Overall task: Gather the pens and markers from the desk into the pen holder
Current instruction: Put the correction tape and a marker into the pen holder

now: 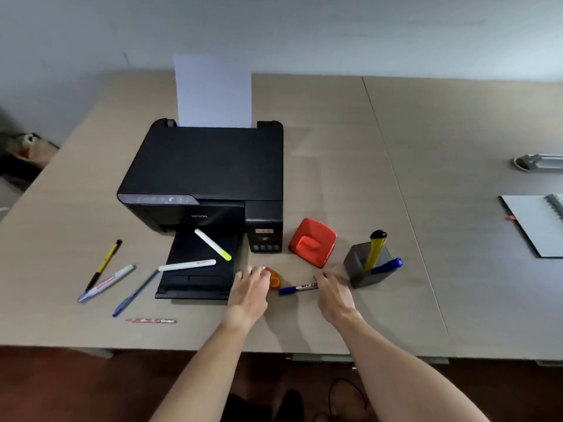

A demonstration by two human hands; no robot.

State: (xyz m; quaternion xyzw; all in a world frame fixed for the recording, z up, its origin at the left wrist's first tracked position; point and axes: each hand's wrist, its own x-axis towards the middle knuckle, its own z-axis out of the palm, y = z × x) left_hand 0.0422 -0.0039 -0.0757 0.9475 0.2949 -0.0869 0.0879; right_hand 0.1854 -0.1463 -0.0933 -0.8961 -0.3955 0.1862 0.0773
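Grey pen holder sits right of the printer — two markers inside. Right hand fingers touch the blue marker beside the holder, grip unclear. Left hand spread over orange tape dispenser.

Black inkjet printer: "EPSON" in pale letters on the front panel. Blue-capped marker with white barrel on the desk: black print starting "DIY", the rest hidden by the right hand. Print on the other pens too blurred to read.
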